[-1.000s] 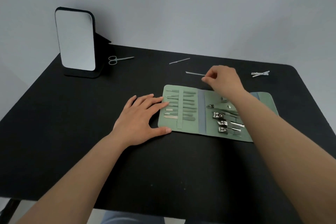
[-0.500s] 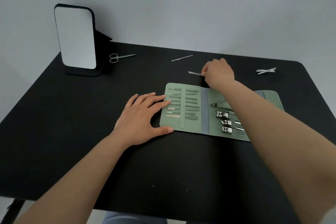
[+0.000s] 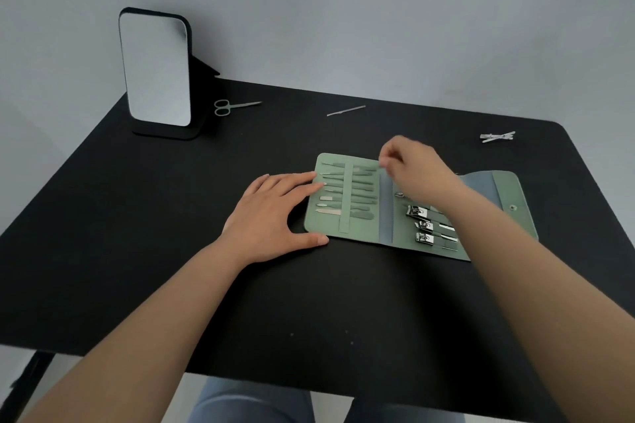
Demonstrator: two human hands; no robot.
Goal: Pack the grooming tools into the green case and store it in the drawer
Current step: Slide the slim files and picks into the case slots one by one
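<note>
The green case (image 3: 505, 196) lies open on the black table (image 3: 137, 251), its left panel filled with several slim tools and three nail clippers (image 3: 417, 213) on the right panel. My left hand (image 3: 271, 213) lies flat, fingertips on the case's left edge. My right hand (image 3: 412, 168) hovers blurred over the case's top middle, fingers pinched together on a thin metal tool that is mostly hidden. Loose on the table lie small scissors (image 3: 233, 106), a thin metal stick (image 3: 345, 110) and a pair of silver clips (image 3: 497, 136).
A standing mirror (image 3: 154, 69) with a black base is at the table's back left, next to the scissors. A grey wall runs behind the table. My knees show below the table's front edge.
My right hand took the thin tool from the table behind the case and moved back over the case. The left hand stayed put.
</note>
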